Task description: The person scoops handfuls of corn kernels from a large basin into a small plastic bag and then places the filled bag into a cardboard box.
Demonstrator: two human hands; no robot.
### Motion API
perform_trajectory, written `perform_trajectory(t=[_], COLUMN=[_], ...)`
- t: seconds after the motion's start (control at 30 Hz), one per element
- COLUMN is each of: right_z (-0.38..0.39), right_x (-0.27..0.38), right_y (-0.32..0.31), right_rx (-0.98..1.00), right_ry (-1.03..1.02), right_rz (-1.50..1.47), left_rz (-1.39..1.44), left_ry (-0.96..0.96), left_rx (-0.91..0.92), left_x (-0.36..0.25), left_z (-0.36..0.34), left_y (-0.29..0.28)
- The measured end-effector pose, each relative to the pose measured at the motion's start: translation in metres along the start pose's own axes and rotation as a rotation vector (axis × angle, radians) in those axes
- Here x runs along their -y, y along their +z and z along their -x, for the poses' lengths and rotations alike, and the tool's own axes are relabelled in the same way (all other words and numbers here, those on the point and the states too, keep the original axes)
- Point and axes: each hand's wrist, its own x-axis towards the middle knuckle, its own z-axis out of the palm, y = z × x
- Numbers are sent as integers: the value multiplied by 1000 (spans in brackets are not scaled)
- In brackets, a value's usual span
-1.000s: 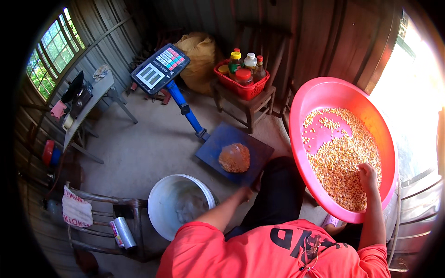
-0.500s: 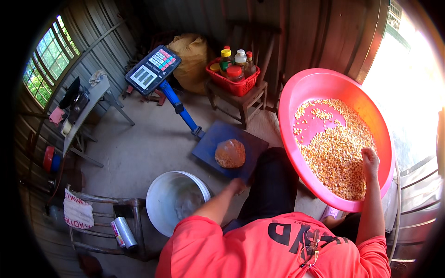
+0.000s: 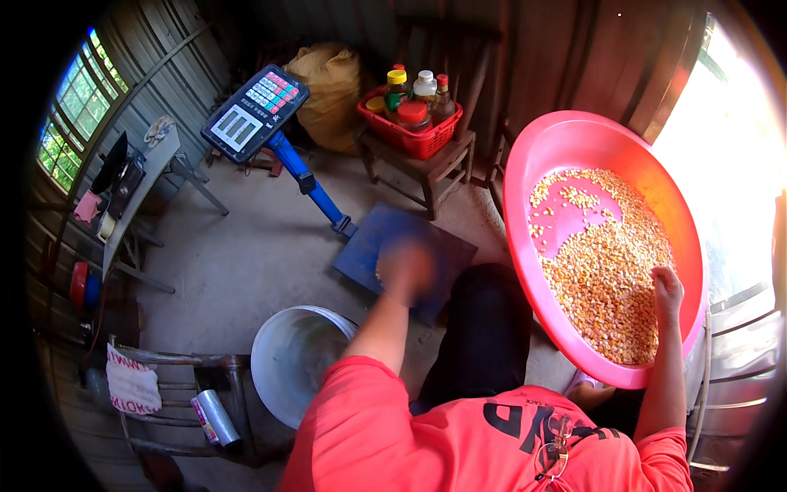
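My left hand [image 3: 406, 266], smeared by motion, is over the blue platform scale [image 3: 373, 234]. It covers most of the clear bag of corn kernels [image 3: 379, 271] lying there, so whether its fingers grip the bag does not show. Over the right side of a large pink tub [image 3: 525, 189], my right hand [image 3: 668, 291] is held closed. What it may hold is hidden. Yellow corn kernels [image 3: 602, 287] cover much of the tub's bottom, thinning out toward its far left, where bare pink plastic shows.
A white bucket [image 3: 266, 361] stands left of my knee. Beside it, a chair [image 3: 184, 354] carries a roll of clear bags [image 3: 217, 416]. The scale's display [image 3: 254, 111] rises on a blue post. Behind are a wooden chair with a red basket [image 3: 426, 143] of jars and a yellow sack [image 3: 328, 94].
My left hand has moved forward from beside the bucket to above the bag on the scale. The right hand stays over the tub, and the whole view has shifted slightly.
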Motion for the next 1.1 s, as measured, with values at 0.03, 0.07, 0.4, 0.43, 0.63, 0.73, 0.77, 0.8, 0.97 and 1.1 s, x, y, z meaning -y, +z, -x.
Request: perform_trajectory(t=[0.03,0.07,0.4,0.43,0.63,0.73,0.77,0.8,0.97,1.1], right_z=[0,0,-7,-6,1,-2,0,2,3,4], right_x=[-2,-3,5,4,-15,-9,-1,8,21,29], right_y=[2,5,7,7,3,2,3,3,8,7], right_rx=[3,10,91,93,97,122,126,127,97,58], right_ry=[-34,-26,-15,4,64,43,45,50,30,50], right_rz=[-25,-27,37,3,-120,-62,-45,-27,-42,3], left_rz=[-5,-10,-8,145,1274,1306,1323,1306,1129,992], left_ry=[14,29,-8,-88,-281,-268,-209,-170,-47,93], left_rx=[-47,-96,-160,-95,436,329,349,415,316,192], left_x=[6,11,107,107,21,-21,-37,-47,-104,-143], left_z=[-4,-9,-67,-69,-11,12,20,21,37,28], left_y=[5,9,43,42,-14,-44,-56,-68,-111,-139])
